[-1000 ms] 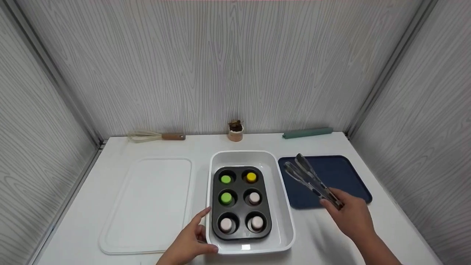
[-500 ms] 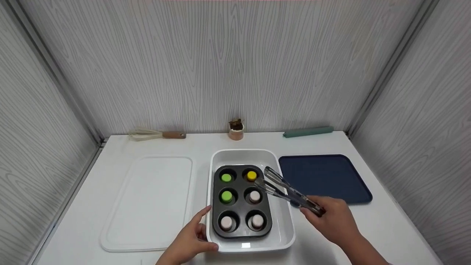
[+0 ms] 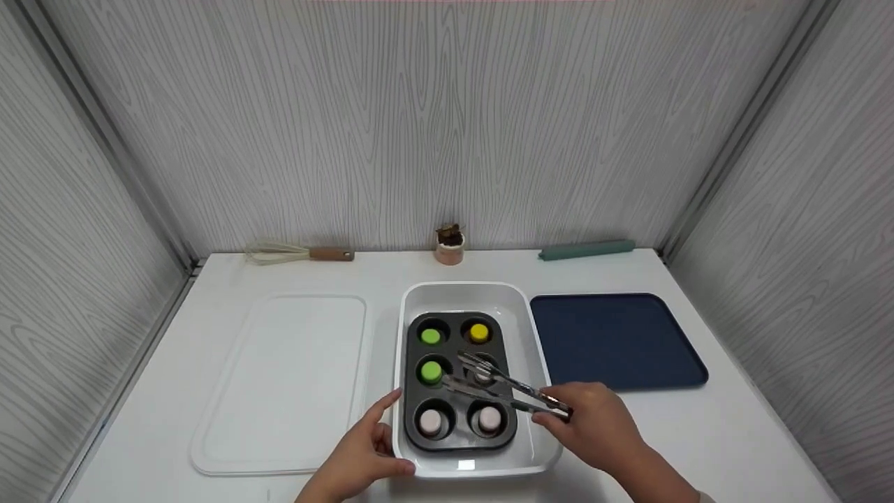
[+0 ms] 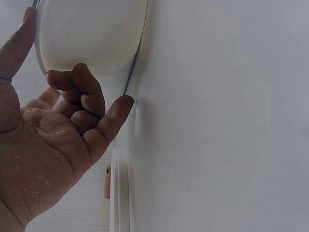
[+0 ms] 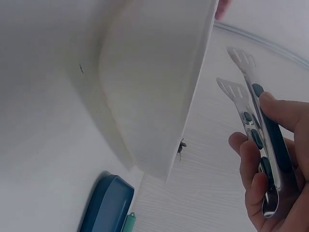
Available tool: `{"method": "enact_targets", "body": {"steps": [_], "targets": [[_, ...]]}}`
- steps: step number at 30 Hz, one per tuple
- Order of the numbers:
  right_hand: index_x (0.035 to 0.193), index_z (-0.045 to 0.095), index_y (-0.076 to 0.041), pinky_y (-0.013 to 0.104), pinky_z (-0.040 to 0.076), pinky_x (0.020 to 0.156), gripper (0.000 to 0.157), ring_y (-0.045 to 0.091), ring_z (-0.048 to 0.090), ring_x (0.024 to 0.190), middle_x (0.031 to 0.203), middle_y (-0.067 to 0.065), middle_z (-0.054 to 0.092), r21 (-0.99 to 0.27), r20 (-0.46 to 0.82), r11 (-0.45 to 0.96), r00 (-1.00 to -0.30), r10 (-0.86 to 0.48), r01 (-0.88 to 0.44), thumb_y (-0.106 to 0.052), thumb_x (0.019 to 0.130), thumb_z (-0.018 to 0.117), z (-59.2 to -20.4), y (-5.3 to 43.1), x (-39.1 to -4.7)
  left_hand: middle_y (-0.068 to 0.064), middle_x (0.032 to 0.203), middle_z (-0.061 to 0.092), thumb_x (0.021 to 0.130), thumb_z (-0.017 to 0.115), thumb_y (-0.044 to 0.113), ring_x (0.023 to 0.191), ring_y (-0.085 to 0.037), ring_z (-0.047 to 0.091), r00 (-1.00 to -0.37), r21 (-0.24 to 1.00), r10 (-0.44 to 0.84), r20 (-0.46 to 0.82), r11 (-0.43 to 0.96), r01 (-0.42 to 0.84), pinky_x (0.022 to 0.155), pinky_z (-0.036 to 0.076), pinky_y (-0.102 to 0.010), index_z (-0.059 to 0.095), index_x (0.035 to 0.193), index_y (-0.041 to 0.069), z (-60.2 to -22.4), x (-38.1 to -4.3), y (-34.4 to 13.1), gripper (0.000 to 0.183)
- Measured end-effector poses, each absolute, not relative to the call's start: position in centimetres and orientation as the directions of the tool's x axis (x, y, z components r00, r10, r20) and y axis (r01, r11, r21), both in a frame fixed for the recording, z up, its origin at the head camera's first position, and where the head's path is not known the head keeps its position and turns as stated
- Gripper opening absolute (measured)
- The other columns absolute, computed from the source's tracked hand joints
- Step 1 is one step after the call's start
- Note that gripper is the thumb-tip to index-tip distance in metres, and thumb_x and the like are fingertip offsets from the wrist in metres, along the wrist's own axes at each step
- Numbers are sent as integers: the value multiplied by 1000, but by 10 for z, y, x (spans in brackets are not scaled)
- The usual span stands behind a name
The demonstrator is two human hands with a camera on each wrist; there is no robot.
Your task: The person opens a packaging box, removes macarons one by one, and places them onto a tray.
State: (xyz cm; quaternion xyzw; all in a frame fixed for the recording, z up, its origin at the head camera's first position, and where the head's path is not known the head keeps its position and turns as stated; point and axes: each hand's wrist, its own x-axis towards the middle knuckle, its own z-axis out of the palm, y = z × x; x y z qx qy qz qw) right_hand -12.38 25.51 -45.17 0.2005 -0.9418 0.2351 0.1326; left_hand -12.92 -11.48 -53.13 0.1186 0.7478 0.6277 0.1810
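1. The tongs (image 5: 275, 137) are silvery with slotted heads and dark teal inlays. Their arms stand apart, pointing towards ten o'clock, with the heads over the middle of the muffin tin (image 3: 460, 423); whether they touch a piece cannot be told.
2. The right hand (image 3: 592, 425), at four o'clock, is clamped on the tongs' handle end.
3. The dark tin has six cups, each with one round piece: a green piece (image 3: 430, 337) at eleven, a yellow piece (image 3: 479, 332) at one, another green piece (image 3: 431, 372) at nine, and pinkish-white pieces (image 3: 489, 419) at three, five and seven. The one at three is partly hidden by the tongs.
4. The tin lies inside a deep white bin (image 3: 529, 440), nearer its nine o'clock wall.
5. The left hand (image 3: 365, 446) rests against the bin's corner at eight o'clock, thumb and forefinger spread apart.
6. Around the bin: a white board (image 3: 286, 377) at nine, a whisk (image 3: 330, 254) at ten, a small plant pot (image 3: 449, 254) at twelve, a green rod (image 3: 587, 250) at one, a navy tray (image 3: 621, 342) between two and three.
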Motion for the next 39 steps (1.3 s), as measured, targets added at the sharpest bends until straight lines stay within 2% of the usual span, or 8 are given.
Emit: {"method": "enact_targets", "body": {"steps": [6,14,24,33,39], "targets": [[100,84,-16,29,52,61,19,3,66,74,94,-4,79,-370,268,814,-890,-369,-449,-27,86,90,-454,244,-125,-6,81,66,77,94,4,75,-17,63,-906,985,411,-104,167,-37,72,52,-25,18,168,3,-532,-129,-115,118],[98,84,-17,29,53,59,14,3,68,74,91,-6,78,-364,272,788,-866,-420,-497,-22,86,90,-458,231,-124,-5,80,66,77,94,4,74,-17,63,-907,985,408,-108,170,-41,72,52,-25,18,168,3,-533,-129,-115,119],[91,82,-16,34,52,59,16,6,65,72,83,-9,75,-271,277,789,-830,-485,-552,-25,82,91,-464,224,-123,-5,80,65,78,94,5,75,-17,62,-907,984,407,-109,171,-41,73,51,-26,18,169,4,-532,-128,-114,118],[93,82,-16,38,56,65,16,13,71,79,88,-5,78,-233,236,801,-831,-504,-552,-26,83,90,-464,221,-122,-4,78,64,78,94,4,72,-15,60,-907,987,411,-97,160,-33,72,50,-25,19,168,4,-534,-128,-114,117],[85,79,-19,37,51,57,12,11,68,70,80,-7,74,-185,226,803,-819,-527,-567,-23,81,90,-458,213,-124,-5,81,67,77,94,3,75,-18,63,-908,988,405,-109,146,-54,74,52,-26,18,168,3,-532,-128,-114,119]]}}
